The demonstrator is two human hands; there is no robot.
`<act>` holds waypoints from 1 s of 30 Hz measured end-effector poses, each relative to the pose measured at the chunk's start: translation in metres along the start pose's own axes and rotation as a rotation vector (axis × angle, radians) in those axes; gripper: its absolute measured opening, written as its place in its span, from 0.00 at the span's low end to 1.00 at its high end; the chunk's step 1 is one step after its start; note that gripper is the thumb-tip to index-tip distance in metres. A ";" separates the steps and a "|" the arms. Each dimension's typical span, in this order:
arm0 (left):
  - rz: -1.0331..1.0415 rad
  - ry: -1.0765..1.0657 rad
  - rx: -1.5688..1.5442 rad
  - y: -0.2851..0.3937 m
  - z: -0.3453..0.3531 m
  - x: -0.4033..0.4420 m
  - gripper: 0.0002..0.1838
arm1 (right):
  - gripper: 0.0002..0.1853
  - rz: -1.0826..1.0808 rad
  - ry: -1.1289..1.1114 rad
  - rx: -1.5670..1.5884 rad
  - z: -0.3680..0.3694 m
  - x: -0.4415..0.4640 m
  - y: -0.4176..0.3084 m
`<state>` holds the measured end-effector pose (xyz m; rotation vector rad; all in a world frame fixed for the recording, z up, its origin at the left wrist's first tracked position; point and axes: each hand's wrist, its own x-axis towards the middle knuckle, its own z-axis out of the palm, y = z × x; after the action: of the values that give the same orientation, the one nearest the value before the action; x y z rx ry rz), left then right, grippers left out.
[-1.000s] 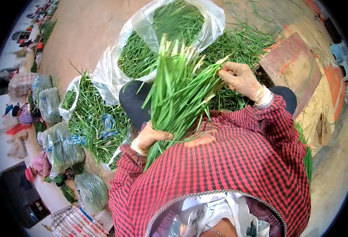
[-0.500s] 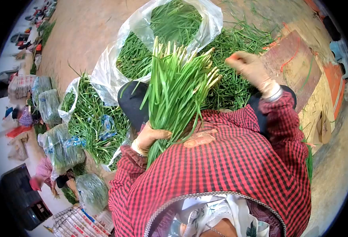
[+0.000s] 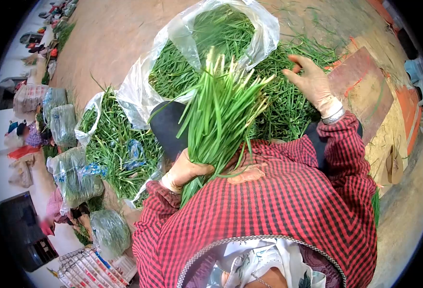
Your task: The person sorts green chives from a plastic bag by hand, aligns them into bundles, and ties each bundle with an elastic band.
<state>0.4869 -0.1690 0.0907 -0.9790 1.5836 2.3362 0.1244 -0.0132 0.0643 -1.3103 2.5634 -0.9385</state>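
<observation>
My left hand (image 3: 185, 169), in a thin pale glove, is wrapped round the leafy lower part of a thick bunch of garlic chives (image 3: 223, 113). The whitish stem ends point up and away from me, fanned unevenly. My right hand (image 3: 312, 86), gloved too, is raised to the right of the bunch with thumb and fingers apart and nothing visible in it. Below it lies a heap of loose greens (image 3: 288, 103). Straight ahead, a big clear plastic bag (image 3: 139, 93) stands open, full of the same greens.
Another open bag of greens (image 3: 115, 149) is at my left. Several wrapped bundles (image 3: 77, 180) line the far left, where a person in a pink sleeve (image 3: 54, 206) bends over. A brown board (image 3: 365, 89) and a sandal (image 3: 393, 165) lie on the right.
My right hand has moved slightly right, and its fingers have spread from a closed, blurred shape. The bunch has tilted a little and its stem ends have shifted. The view has shifted slightly.
</observation>
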 end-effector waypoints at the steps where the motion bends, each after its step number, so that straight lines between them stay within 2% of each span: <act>1: -0.012 0.005 -0.005 0.005 0.008 0.001 0.27 | 0.29 0.080 -0.126 0.222 -0.013 0.003 -0.031; 3: -0.019 -0.017 0.071 0.004 0.011 0.008 0.26 | 0.30 -0.079 -0.267 0.151 -0.020 0.000 -0.079; 4: -0.023 -0.028 0.145 0.003 0.013 0.010 0.25 | 0.24 -0.142 -0.306 0.053 -0.016 0.000 -0.096; 6: 0.050 -0.052 0.199 0.005 0.020 0.011 0.25 | 0.19 -0.396 -0.273 -0.005 0.022 0.005 -0.078; 7: 0.064 -0.023 0.278 0.011 0.022 0.007 0.25 | 0.19 -0.402 -0.272 -0.006 0.024 0.003 -0.077; 10: 0.152 0.039 0.353 0.011 0.013 0.002 0.32 | 0.13 -0.223 -0.138 0.377 0.024 -0.004 -0.062; 12: 0.171 0.134 0.666 0.023 0.009 -0.002 0.34 | 0.13 0.043 -0.220 0.624 0.013 -0.009 -0.041; 14: 0.245 0.327 1.013 0.032 0.006 -0.007 0.38 | 0.16 0.213 -0.223 0.384 0.002 -0.008 -0.013; 15: 0.275 0.368 1.151 0.033 0.002 -0.007 0.39 | 0.16 0.212 -0.222 0.382 -0.004 -0.009 0.007; 16: 0.307 0.412 1.288 0.033 0.000 -0.006 0.40 | 0.17 0.291 -0.244 0.220 -0.009 -0.009 0.030; 17: 0.310 0.414 1.288 0.036 0.001 -0.007 0.40 | 0.18 0.368 -0.267 0.057 -0.012 -0.009 0.040; 18: 0.233 0.437 1.372 0.041 0.004 -0.008 0.42 | 0.18 0.366 -0.265 0.057 -0.017 -0.010 0.031; 20: 0.152 0.455 1.456 0.044 0.007 -0.005 0.43 | 0.20 0.227 -0.072 0.104 -0.035 -0.015 -0.010; 21: 0.185 0.469 1.500 0.043 0.007 -0.002 0.43 | 0.23 0.217 -0.132 0.438 -0.037 -0.018 -0.031; 22: 0.222 0.483 1.545 0.043 0.008 0.000 0.44 | 0.24 0.224 -0.234 0.502 -0.042 -0.022 -0.060; 24: 0.250 0.475 1.564 0.046 0.012 0.004 0.45 | 0.19 0.092 -0.352 0.469 -0.017 -0.029 -0.073; 26: 0.266 0.475 1.577 0.047 0.012 0.003 0.47 | 0.13 0.204 -0.372 0.810 0.015 -0.029 -0.063; 28: 0.446 0.544 1.659 0.046 0.006 0.001 0.49 | 0.11 0.248 -0.299 0.899 0.003 -0.023 -0.066; 30: 0.502 0.590 1.700 0.046 -0.003 -0.004 0.48 | 0.11 0.387 -0.165 0.851 0.008 -0.016 -0.036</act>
<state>0.4697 -0.1910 0.1279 -0.7050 3.0982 0.0339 0.1628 -0.0206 0.0756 -0.5898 1.8137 -1.4920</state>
